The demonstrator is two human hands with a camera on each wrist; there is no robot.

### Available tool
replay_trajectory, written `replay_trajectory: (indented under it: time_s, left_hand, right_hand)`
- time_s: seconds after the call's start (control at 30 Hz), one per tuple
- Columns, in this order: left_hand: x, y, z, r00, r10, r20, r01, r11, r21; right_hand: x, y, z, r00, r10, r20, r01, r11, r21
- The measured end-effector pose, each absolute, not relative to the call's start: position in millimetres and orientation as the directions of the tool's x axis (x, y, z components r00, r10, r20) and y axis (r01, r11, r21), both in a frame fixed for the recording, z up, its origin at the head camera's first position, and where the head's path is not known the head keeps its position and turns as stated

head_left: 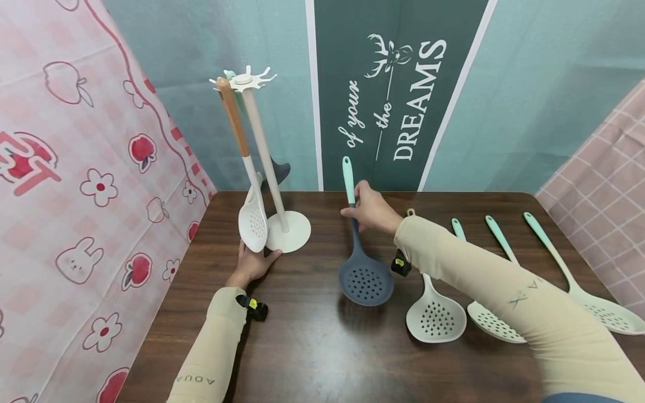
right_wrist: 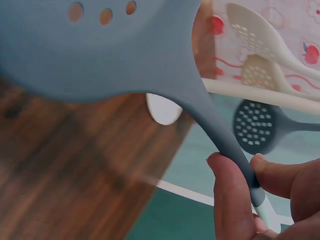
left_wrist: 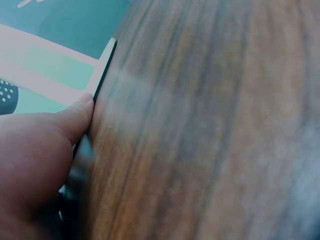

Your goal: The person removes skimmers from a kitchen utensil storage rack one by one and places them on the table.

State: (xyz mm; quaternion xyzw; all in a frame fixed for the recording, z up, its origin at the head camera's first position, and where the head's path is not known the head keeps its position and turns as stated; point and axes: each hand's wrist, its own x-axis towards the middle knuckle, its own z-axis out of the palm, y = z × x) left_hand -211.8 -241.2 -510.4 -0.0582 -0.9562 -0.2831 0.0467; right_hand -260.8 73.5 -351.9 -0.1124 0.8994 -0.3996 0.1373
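My right hand [head_left: 375, 210] pinches a dark grey skimmer [head_left: 366, 266] with a mint handle, near where grey meets mint. Its perforated head hangs just above the table, handle up; in the right wrist view, thumb and fingers [right_wrist: 231, 200] close on the grey shaft. My left hand [head_left: 252, 268] holds the round white base [head_left: 297, 232] of a utensil rack [head_left: 267, 151], thumb on its rim; the other fingers are mostly hidden. From the rack's hooks hangs a white slotted spoon [head_left: 252, 224] with a brown handle. Behind it, a dark utensil [head_left: 280, 170] is partly covered.
On the brown table [head_left: 312, 347], to the right, lie a white skimmer [head_left: 435, 324], a mint-handled white turner [head_left: 496, 324] and another mint-handled white utensil [head_left: 617, 316]. My right sleeve [head_left: 473, 263] crosses over them. Curtains [head_left: 262, 33] stand behind and at both sides.
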Motion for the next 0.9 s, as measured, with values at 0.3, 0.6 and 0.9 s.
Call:
replay_trajectory:
  time_s: [0.3,0.6,0.9]
  left_hand:
    - [-210,-241,-509,-0.988,0.087,0.129,0.143,0.835,0.532]
    - [-210,-240,-509,-0.989,0.087,0.117,0.136,0.833,0.536]
    - [-211,-241,-508,-0.991,0.086,0.104,0.129,0.836,0.533]
  right_hand:
    - [-253,90,-380,-0.925,-0.292,-0.244,0.001,0.639,-0.769]
    - [-244,93,-396,-0.892,-0.304,-0.334,0.073,0.634,-0.770]
    - [-241,98,-413,-0.874,-0.316,-0.369,0.091,0.639,-0.764]
